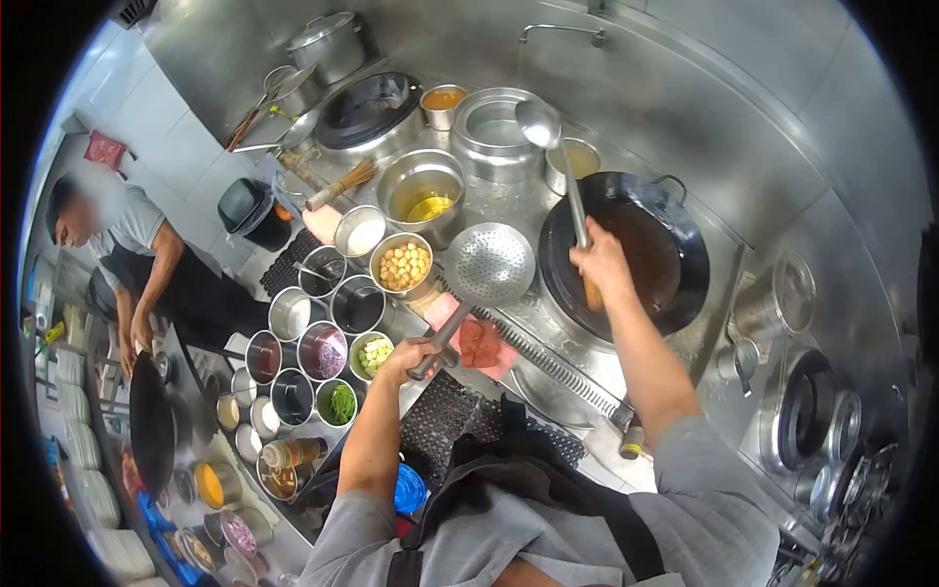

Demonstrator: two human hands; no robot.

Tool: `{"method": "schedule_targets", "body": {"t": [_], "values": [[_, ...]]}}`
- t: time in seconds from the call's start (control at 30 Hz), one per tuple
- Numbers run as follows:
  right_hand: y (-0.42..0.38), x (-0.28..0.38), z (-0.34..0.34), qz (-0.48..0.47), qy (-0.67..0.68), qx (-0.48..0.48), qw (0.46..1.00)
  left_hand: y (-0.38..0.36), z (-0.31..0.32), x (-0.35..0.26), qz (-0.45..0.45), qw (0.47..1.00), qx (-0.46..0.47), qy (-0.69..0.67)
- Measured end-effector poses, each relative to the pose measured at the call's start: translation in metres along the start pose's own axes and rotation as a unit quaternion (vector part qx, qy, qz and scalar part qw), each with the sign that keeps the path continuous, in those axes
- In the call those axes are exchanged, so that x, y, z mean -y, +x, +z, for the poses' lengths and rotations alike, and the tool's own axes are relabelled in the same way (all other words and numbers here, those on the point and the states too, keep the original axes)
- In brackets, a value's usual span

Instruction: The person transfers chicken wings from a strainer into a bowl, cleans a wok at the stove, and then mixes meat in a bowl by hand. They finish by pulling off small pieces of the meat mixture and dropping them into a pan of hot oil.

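Observation:
My left hand (409, 361) is closed round the handle of a perforated strainer (491, 262), whose round bowl hangs beside the stove near a metal pot with yellow oil (428, 203). My right hand (603, 262) grips the wooden handle of a long ladle (538, 124); its bowl is raised over the rim of a large steel pot (494, 132). Below that hand sits a black wok (646, 254) with dark brown liquid in it. Red and pink cloths (479, 342) lie at the stove's front edge, beneath the strainer handle.
Several metal containers of ingredients, including chopped green onion (336, 402) and round tan pieces (405, 266), crowd the left. A bamboo brush (342, 184) lies behind them. A co-worker (161, 245) stands far left. A wall faucet (562, 34) juts out above the stove.

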State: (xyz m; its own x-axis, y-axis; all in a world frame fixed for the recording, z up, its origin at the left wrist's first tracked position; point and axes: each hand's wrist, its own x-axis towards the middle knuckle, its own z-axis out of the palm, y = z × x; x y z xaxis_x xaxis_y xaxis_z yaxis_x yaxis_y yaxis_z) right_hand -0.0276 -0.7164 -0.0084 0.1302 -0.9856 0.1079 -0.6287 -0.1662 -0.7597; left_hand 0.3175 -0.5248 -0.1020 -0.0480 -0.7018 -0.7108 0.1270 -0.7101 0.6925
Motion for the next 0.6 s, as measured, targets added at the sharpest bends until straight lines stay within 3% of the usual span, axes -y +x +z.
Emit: {"method": "schedule_targets", "body": {"t": [0.07,0.1,0.13,0.2,0.27,0.33,0.4,0.43,0.47,0.5,0.53,0.57,0.6], "values": [[0.041,0.036,-0.010,0.085,0.022,0.045,0.995,0.003,-0.004,0.005,0.012,0.994,-0.059,0.094],[0.067,0.031,-0.002,0.082,0.025,0.050,0.995,0.035,-0.032,0.036,0.084,0.946,-0.098,0.299],[0.097,0.022,0.009,0.045,-0.035,0.035,0.998,0.014,-0.024,0.023,0.125,0.911,-0.141,0.367],[0.140,0.023,0.021,-0.001,-0.094,0.030,0.995,0.004,-0.031,0.044,0.111,0.943,-0.191,0.249],[0.174,0.036,0.032,0.054,-0.160,0.074,0.983,-0.024,-0.027,0.065,0.114,0.940,-0.274,0.171],[0.202,0.041,0.049,0.037,-0.157,0.083,0.983,-0.049,-0.027,0.113,0.119,0.935,-0.332,0.024],[0.237,0.033,0.075,0.053,-0.178,0.073,0.980,-0.083,-0.021,0.166,0.052,0.934,-0.349,-0.055],[0.252,0.029,0.087,0.041,-0.174,0.083,0.980,-0.107,-0.011,0.188,0.055,0.922,-0.380,0.041],[0.266,0.025,0.098,0.042,-0.190,0.079,0.978,-0.105,-0.023,0.280,-0.001,0.905,-0.424,0.036],[0.277,0.022,0.109,0.045,-0.206,0.075,0.975,-0.131,-0.010,0.309,-0.061,0.914,-0.399,0.048],[0.288,0.022,0.119,0.038,-0.203,0.083,0.975,-0.157,-0.008,0.361,0.052,0.883,-0.353,0.303],[0.294,0.021,0.127,0.064,-0.186,0.073,0.978,-0.162,0.016,0.391,-0.278,0.822,-0.407,0.286],[0.298,0.021,0.133,0.092,-0.169,0.061,0.979,-0.163,0.014,0.407,-0.284,0.820,-0.409,0.283]]}}
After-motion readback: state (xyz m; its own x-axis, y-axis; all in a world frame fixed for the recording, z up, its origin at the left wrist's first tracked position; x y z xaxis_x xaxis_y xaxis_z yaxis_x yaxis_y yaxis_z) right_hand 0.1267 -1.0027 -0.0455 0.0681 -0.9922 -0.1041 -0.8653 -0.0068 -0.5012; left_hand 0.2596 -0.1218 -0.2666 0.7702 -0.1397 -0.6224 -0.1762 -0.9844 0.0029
